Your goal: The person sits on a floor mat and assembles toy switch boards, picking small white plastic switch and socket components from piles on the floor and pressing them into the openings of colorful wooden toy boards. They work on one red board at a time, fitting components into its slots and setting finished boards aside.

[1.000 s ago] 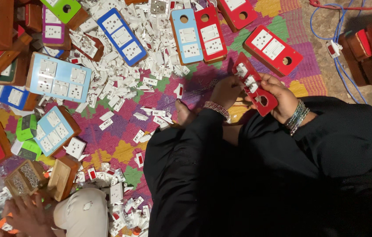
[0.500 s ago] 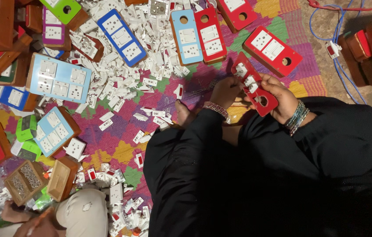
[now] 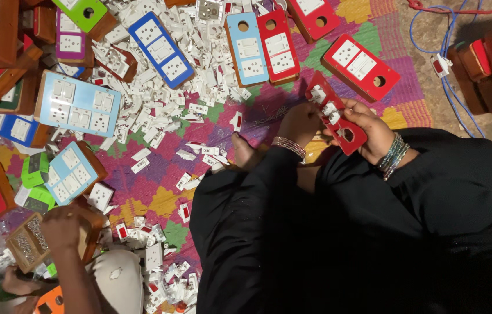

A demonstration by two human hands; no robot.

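Here the person's left hand and right hand both grip a red switch plate, held just above the lap as a second ago; nothing has shifted there. Lower left, a co-worker's hand has risen onto a wooden box. Beyond, loose white switches litter the patterned mat.

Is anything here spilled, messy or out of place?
Yes. White switch parts lie scattered loose over the mat among the boards, not in any container. The red plate held by both hands looks intact.
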